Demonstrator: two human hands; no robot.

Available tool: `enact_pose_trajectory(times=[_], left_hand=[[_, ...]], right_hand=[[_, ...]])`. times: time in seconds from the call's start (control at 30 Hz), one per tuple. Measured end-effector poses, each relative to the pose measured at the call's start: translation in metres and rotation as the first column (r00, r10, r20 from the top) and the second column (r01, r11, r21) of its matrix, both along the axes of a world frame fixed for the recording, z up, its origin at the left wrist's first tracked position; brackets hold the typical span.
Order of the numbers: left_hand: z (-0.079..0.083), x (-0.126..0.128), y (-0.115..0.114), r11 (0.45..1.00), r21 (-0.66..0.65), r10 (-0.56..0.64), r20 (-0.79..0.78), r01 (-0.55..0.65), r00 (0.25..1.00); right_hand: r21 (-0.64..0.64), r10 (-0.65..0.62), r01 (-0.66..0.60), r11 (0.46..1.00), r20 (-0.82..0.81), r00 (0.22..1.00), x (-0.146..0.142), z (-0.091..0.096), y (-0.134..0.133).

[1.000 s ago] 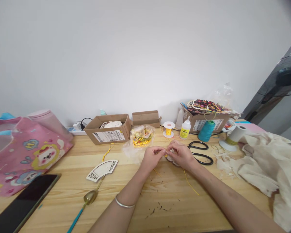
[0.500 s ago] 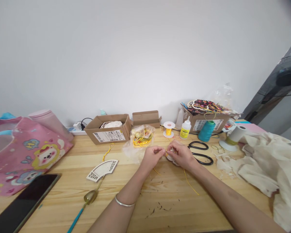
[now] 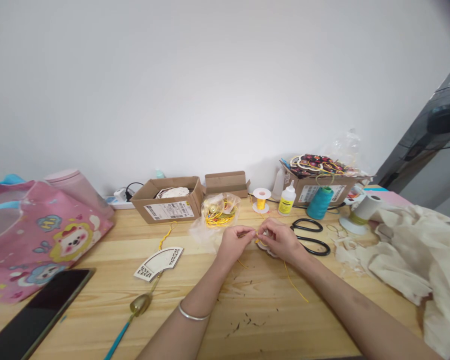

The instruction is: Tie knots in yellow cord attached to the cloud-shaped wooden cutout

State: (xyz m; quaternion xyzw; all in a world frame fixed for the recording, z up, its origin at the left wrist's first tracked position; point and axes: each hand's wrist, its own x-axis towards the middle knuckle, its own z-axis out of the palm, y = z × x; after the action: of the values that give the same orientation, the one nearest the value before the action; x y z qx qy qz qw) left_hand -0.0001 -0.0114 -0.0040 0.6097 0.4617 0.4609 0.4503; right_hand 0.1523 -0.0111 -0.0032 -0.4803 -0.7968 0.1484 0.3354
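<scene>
Over the middle of the table, my left hand point(image 3: 237, 243) and my right hand point(image 3: 279, 239) meet with thumbs and fingertips pinched close together. Both grip a thin yellow cord point(image 3: 295, 286), whose loose ends trail down onto the wood on either side. Beneath my right hand lies a small pale piece with a scalloped edge point(image 3: 272, 252), mostly hidden by the fingers. Just right of that hand are black-handled scissors point(image 3: 314, 246), their blades out of sight. A spool of yellow cord point(image 3: 261, 204) stands behind my hands.
A glue bottle point(image 3: 286, 201) and a teal thread cone point(image 3: 319, 204) stand at the back right before a filled carton point(image 3: 307, 194). Cream cloth point(image 3: 405, 255) covers the right side. Leftward are a fan-shaped pendant with tassel point(image 3: 159, 262), a phone point(image 3: 41, 315) and a pink bag point(image 3: 45, 240).
My hands stay in almost the same place, with only slight finger movement at the cord. Nothing else has visibly moved.
</scene>
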Motion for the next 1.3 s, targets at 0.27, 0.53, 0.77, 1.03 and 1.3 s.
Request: enact_pose_trajectory(times=[0.27, 0.53, 0.77, 1.03, 1.3], left_hand=[[-0.0009, 0.0007, 0.0006, 1.0, -0.003, -0.004, 0.003, 0.004, 1.0], [0.0017, 0.0024, -0.0001, 0.999, -0.032, 0.042, 0.012, -0.042, 0.999], [0.004, 0.0029, -0.0016, 0.998, -0.041, 0.046, 0.057, -0.044, 0.997], [0.0025, 0.002, -0.0003, 0.996, -0.093, 0.004, 0.161, 0.012, 0.987], [0.0021, 0.001, 0.0005, 0.996, -0.076, -0.021, 0.18, 0.036, 0.983]], right_hand=[[-0.001, 0.007, -0.007, 1.0, 0.023, 1.0, 0.0003, -0.0006, 0.0003], [-0.006, 0.013, -0.013, 1.0, 0.015, 1.0, 0.0, 0.0008, 0.0], [0.0, 0.023, -0.023, 1.0, 0.001, 1.0, -0.0002, 0.0008, 0.0002], [-0.002, 0.008, -0.008, 1.0, -0.024, 1.0, -0.0005, -0.0017, 0.0007], [-0.038, 0.013, -0.015, 0.999, -0.072, 0.997, -0.0015, -0.0011, 0.0013]])
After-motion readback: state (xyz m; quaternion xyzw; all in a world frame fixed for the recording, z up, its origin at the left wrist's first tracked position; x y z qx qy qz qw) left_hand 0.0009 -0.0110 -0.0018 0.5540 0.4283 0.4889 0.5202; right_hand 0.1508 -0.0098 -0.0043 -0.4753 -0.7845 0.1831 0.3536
